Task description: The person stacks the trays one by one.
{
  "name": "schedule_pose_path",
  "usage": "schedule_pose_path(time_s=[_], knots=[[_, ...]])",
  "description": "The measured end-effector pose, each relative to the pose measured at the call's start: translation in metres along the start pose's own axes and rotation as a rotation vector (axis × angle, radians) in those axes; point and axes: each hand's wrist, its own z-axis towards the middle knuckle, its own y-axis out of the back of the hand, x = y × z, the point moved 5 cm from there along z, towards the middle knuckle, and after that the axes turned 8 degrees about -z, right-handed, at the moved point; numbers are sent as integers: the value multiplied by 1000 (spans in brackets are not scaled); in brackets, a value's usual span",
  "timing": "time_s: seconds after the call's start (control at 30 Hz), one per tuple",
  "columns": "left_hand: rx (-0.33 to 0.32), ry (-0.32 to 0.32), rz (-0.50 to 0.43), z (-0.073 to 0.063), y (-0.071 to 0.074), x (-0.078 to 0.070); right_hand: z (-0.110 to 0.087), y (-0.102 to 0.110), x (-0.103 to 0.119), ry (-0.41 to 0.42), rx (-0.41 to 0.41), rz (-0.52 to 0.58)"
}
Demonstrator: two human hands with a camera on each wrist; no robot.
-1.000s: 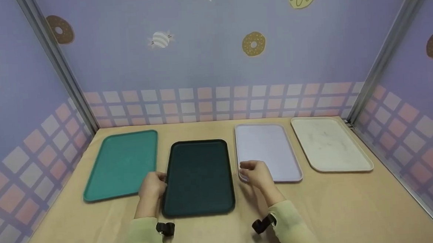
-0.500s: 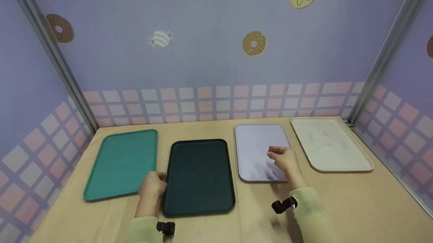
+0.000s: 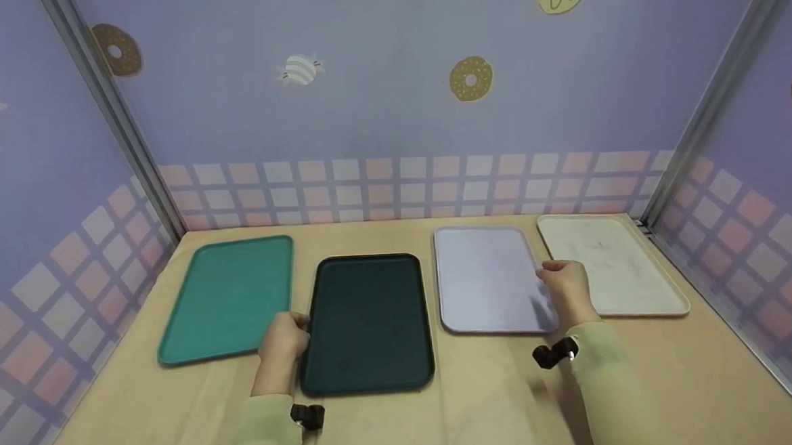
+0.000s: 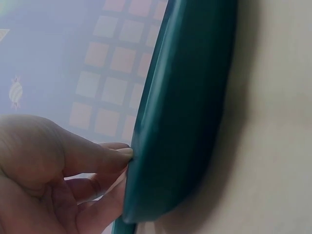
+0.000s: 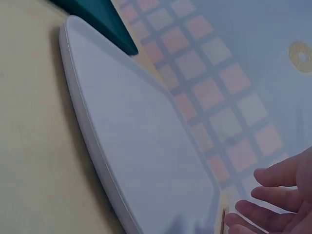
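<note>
A dark green tray (image 3: 366, 326) lies flat in the middle of the table. At its left edge my left hand (image 3: 284, 337) pinches the rim; in the left wrist view the thumb and fingers (image 4: 97, 161) meet the tray's edge (image 4: 180, 112). My right hand (image 3: 567, 288) hovers at the right edge of the lavender tray (image 3: 487, 279), holding nothing. The right wrist view has its fingers (image 5: 273, 197) spread loosely, apart from that tray (image 5: 141, 126).
A teal tray (image 3: 230, 299) lies at the left, partly behind my left hand. A white marbled tray (image 3: 618, 265) lies at the far right, beyond my right hand. Patterned walls (image 3: 390, 114) enclose the table (image 3: 487, 401) at the back and sides.
My right hand has moved right, from beside the dark green tray across the lavender one to its right edge. The left hand has stayed at the dark green tray's rim.
</note>
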Motion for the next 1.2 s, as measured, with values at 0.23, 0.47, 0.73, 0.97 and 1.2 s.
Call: schedule_pose_path(time_s=[0.23,0.47,0.73,0.97,1.2], knots=[[-1,6,8,0,0,-1,4,1,-20,-171,92,143],[2,11,8,0,0,-1,17,4,-31,-108,62,-96],[3,15,12,0,0,-1,19,5,-28,54,-23,-454],[4,5,19,1,-1,0,24,4,-30,38,14,-485],[-14,-4,12,1,0,-1,26,8,-28,39,81,-441]])
